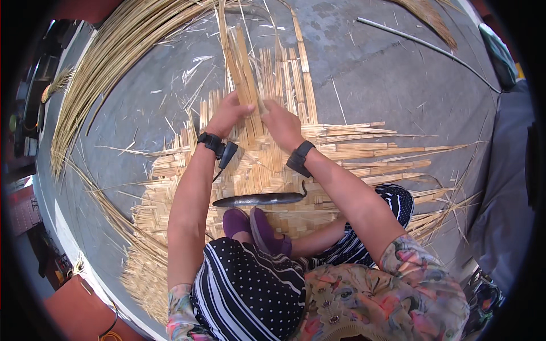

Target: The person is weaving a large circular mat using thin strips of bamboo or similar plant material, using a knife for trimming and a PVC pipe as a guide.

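Observation:
A half-woven mat (pixel 318 213) of flat, straw-coloured cane strips lies on the floor, partly under my purple shoes. At its far side my left hand (pixel 229 115) is closed round upright strips (pixel 245 74), its thumb across them. My right hand (pixel 282 124), slightly blurred, is closed beside it on a pale strip (pixel 261 105) that rises between the two hands. Loose strip ends fan out to the right and away from me. Nearer my feet, a dark metal blade (pixel 259 199) with a hooked end rests on the weave.
A large bundle of long thin canes (pixel 108 74) curves along the left. At the upper right lie a thin grey pole (pixel 409 40) and a brush-like straw bundle (pixel 430 21). Cane scraps litter the concrete floor (pixel 364 74). Grey cloth (pixel 503 187) hangs at the right edge.

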Available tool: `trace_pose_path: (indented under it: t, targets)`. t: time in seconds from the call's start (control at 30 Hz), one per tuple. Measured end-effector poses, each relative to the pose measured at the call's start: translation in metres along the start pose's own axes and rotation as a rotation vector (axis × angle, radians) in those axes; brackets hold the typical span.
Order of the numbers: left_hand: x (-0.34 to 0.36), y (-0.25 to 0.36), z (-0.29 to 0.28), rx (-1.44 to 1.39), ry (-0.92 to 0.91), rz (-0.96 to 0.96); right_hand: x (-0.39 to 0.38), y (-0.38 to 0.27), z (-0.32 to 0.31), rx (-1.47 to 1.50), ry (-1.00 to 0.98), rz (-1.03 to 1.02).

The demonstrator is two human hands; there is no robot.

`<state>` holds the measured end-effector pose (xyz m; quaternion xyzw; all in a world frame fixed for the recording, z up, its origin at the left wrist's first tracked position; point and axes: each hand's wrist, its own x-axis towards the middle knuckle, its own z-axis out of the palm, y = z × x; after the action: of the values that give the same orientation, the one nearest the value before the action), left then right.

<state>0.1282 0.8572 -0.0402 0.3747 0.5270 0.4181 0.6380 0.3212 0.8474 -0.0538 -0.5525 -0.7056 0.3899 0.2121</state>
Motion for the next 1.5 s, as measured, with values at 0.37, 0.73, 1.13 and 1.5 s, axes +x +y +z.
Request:
trace_pose_path:
  t: [0.37,0.73,1.13,1.5]
  targets:
    - [-0.051,-0.042,0.013,-0.131,0.653,0.059,-0.012,0.011,-0.046,0.765,-0.139,0.242]
    - [-0.076,-0.058,-0.016,-0.008,0.528,0.091,-0.051,0.052,-0.088,-0.607,0.323,-0.288]
    - [-0.105,-0.062,-0.016,0.033,0.568,0.024,-0.022,0.041,-0.122,-0.595,-0.369,-0.175]
    - [-0.12,-0.012,-0.077,-0.574,0.183,0.281,-0.006,-0.045,0.015,0.142,-0.457,-0.269]
